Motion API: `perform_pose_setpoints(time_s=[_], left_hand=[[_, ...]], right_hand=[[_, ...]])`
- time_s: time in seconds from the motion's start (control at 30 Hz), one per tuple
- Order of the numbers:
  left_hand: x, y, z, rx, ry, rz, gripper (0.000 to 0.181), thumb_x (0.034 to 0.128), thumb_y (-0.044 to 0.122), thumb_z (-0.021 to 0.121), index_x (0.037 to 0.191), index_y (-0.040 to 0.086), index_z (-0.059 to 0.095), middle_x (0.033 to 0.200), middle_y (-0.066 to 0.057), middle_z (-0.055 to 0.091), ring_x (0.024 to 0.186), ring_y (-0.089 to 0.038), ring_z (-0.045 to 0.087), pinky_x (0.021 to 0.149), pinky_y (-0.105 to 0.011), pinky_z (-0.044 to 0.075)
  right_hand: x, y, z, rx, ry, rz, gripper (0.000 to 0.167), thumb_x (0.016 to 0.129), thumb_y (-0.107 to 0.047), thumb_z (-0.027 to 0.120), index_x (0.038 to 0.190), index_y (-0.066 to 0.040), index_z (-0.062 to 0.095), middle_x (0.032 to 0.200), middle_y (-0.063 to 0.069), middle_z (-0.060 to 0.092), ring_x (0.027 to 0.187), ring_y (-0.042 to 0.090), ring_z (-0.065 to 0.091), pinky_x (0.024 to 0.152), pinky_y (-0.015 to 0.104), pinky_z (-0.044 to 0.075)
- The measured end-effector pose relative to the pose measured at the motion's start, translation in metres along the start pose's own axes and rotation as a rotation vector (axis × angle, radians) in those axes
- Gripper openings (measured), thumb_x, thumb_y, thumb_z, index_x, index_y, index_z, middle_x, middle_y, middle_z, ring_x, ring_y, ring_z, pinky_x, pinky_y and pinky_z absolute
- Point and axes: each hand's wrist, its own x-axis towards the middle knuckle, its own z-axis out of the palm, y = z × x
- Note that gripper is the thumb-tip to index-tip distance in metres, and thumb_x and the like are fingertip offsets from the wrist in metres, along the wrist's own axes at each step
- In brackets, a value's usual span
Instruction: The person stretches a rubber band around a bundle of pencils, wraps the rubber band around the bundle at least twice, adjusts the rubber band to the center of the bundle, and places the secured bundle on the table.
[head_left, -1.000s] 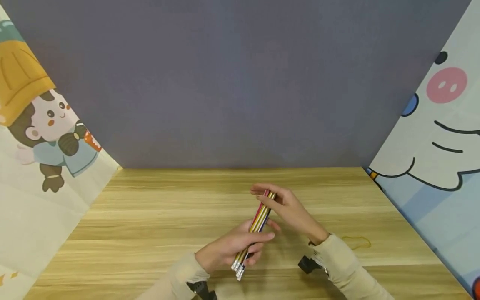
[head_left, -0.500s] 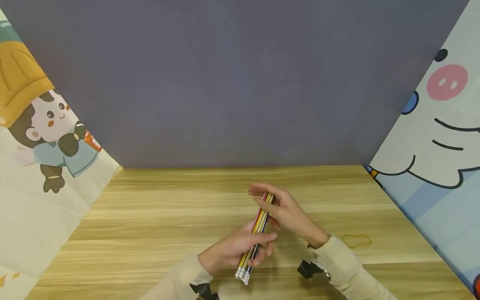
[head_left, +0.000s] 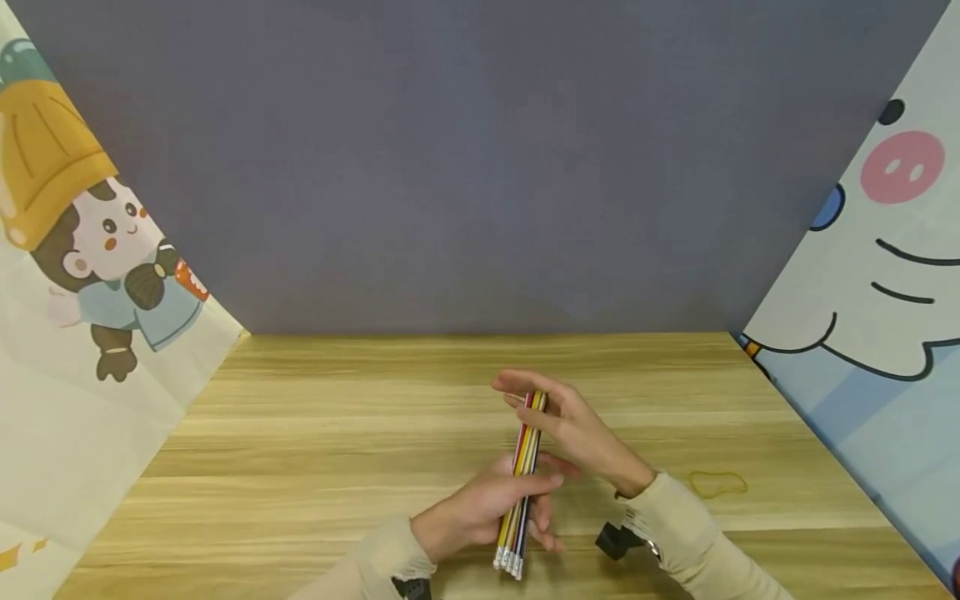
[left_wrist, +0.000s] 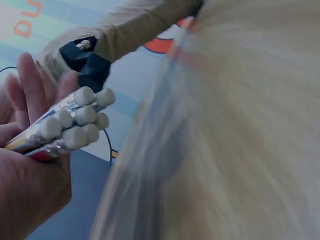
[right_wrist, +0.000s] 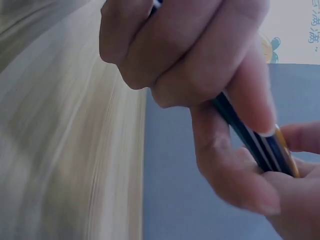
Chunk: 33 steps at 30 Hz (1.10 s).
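Observation:
A bundle of several striped pencils [head_left: 527,450] is held above the table, its metal-and-white eraser ends [head_left: 508,560] pointing toward the person. My left hand [head_left: 498,504] grips the middle of the bundle, thumb across the top. The right hand [head_left: 577,421] holds the far end between thumb and fingers. In the left wrist view the eraser ends [left_wrist: 75,120] cluster beside the left hand's palm [left_wrist: 30,190]. Dark striped pencils [right_wrist: 265,150] run between the two hands in the right wrist view. A thin yellow band [head_left: 718,484] lies on the table, right of the right wrist.
The wooden table [head_left: 300,433] reaches back to a grey panel [head_left: 480,167]. Printed cartoon sheets flank it on the left [head_left: 45,417] and right [head_left: 885,333]. Each wrist wears a small black device, one seen by the right sleeve [head_left: 617,540].
The bundle's eraser ends have swung to the right, so the pencils stand more upright in the head view. My left hand has shifted slightly right, its lower fingers looser; the right hand has barely moved.

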Motion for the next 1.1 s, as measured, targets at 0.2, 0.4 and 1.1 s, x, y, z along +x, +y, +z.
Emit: perform_pose_setpoints(time_s=[0.2,0.4,1.1], left_hand=[[0.002,0.000,-0.003,0.010,-0.001,0.020,0.041,0.1043,0.012,0.046,0.142,-0.002,0.038,0.047,0.007,0.042,0.078,-0.023,0.075,0.063,-0.035,0.063],[0.001,0.010,-0.011,-0.006,0.027,0.020,0.044,0.1056,0.009,0.042,0.150,0.008,0.036,0.081,-0.004,0.071,0.082,-0.027,0.074,0.058,-0.036,0.062],[-0.005,0.012,-0.027,-0.010,0.105,0.061,0.039,0.1071,0.010,0.040,0.146,0.011,0.039,0.100,-0.011,0.071,0.080,-0.024,0.074,0.054,-0.029,0.060]], right_hand=[[-0.005,-0.013,-0.005,-0.111,0.112,-0.071,0.047,0.098,0.003,0.057,0.143,-0.002,0.045,0.142,0.017,0.053,0.135,0.031,0.047,0.112,0.041,0.042],[-0.029,-0.035,-0.026,-0.278,0.195,-0.106,0.045,0.100,0.000,0.056,0.143,-0.004,0.046,0.145,0.008,0.051,0.137,0.023,0.045,0.115,0.031,0.037],[-0.160,0.013,-0.131,-0.643,0.260,0.281,0.033,0.100,-0.011,0.060,0.132,-0.004,0.059,0.129,0.009,0.063,0.112,-0.009,0.054,0.085,0.011,0.049]])
